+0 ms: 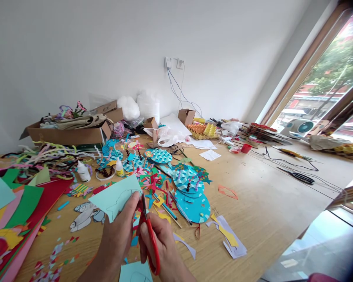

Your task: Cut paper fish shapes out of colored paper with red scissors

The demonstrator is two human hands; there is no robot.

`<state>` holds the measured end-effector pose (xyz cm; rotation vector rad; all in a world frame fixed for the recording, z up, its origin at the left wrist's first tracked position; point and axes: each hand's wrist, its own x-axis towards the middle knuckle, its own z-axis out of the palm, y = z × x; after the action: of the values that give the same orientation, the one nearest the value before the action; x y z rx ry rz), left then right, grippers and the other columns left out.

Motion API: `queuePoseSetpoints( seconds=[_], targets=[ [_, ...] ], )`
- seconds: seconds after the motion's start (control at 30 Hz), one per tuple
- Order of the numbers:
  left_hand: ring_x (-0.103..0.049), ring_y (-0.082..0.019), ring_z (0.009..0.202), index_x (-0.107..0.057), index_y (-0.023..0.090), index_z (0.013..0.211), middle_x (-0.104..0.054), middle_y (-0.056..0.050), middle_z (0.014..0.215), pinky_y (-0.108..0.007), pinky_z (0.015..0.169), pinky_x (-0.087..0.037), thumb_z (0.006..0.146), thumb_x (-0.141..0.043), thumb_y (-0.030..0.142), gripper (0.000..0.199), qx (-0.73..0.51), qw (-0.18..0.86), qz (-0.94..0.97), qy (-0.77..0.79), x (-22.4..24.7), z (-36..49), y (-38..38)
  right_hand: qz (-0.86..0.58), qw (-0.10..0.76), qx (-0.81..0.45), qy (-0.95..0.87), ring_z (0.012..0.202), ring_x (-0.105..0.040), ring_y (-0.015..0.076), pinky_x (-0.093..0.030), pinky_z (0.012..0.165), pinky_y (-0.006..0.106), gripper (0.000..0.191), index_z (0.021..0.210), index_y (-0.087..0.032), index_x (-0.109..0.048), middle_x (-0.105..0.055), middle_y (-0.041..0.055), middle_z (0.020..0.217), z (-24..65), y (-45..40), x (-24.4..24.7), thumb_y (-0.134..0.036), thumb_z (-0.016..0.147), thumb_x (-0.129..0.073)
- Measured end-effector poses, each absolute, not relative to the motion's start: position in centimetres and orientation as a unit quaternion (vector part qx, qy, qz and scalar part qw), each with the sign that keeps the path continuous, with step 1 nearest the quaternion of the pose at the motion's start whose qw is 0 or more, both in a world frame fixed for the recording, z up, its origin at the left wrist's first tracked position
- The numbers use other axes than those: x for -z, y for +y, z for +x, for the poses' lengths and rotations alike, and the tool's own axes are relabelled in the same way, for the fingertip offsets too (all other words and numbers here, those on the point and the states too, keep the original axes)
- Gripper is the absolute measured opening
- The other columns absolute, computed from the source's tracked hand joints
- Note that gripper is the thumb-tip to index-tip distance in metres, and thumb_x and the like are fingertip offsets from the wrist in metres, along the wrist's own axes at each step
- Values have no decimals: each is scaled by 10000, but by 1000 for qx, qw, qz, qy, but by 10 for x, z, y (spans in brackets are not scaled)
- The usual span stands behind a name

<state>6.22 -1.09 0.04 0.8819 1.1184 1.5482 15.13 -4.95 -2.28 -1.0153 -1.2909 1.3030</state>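
Note:
My left hand (119, 231) pinches a light blue sheet of paper (113, 196) near its right edge. A pencilled outline shows on the sheet, partly covered by my thumb. My right hand (161, 237) is wrapped round the red handles of a pair of scissors (153, 243). The dark blades point up, against the paper's right edge close to my left thumb. Whether they are cutting I cannot tell. Below my hands lies another light blue piece of paper (129, 273) with a drawn curve. Fish cut-outs (84, 215) in grey and white rest left of my left hand.
Coloured paper sheets (24, 203) are stacked at the left. Round blue paper pieces (194, 205) and scraps spread beyond my hands. Small glue bottles (83, 171), pipe cleaners (53, 156) and a cardboard box (67, 135) stand farther back. Black scissors (299, 177) and cables lie at the right.

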Motion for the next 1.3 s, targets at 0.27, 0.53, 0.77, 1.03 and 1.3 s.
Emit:
queuePoseSetpoints(
  seconds=[0.27, 0.53, 0.77, 1.03, 1.3],
  targets=[
    [-664, -214, 719, -689, 183, 698, -699, -15, 690, -296, 656, -532, 631, -728, 411, 241, -640, 499, 344, 472, -1, 64, -12, -414, 506, -543, -528, 338, -353, 54, -247, 344, 159, 568, 594, -191, -421, -396, -62, 415, 151, -50, 22, -726, 781, -431],
    [-663, -222, 747, -696, 186, 738, -700, -21, 717, -315, 677, -541, 631, -735, 380, 225, -647, 493, 331, 478, 1, 66, -13, -421, 508, -527, -535, 330, -341, 55, -252, 343, 166, 583, 577, -195, -416, -389, -61, 398, 153, -50, 23, -742, 776, -413],
    [-656, -215, 734, -660, 189, 685, -677, -12, 678, -302, 670, -529, 634, -719, 374, 201, -648, 498, 342, 465, -5, 71, -16, -435, 503, -515, -541, 332, -344, 58, -251, 350, 163, 573, 582, -198, -407, -391, -59, 386, 154, -51, 25, -731, 794, -397],
    [-641, -202, 716, -652, 190, 686, -660, -5, 667, -283, 655, -516, 651, -703, 394, 213, -639, 504, 347, 466, -3, 72, -16, -445, 515, -473, -559, 391, -345, 71, -247, 366, 176, 561, 556, -210, -353, -369, -54, 412, 155, -50, 30, -709, 808, -394],
    [-622, -188, 651, -636, 189, 652, -630, 11, 607, -262, 595, -506, 636, -700, 406, 227, -629, 510, 353, 469, -12, 76, -20, -428, 519, -495, -551, 348, -350, 64, -259, 357, 172, 526, 588, -203, -379, -388, -57, 407, 156, -52, 31, -661, 846, -401]
  ],
)
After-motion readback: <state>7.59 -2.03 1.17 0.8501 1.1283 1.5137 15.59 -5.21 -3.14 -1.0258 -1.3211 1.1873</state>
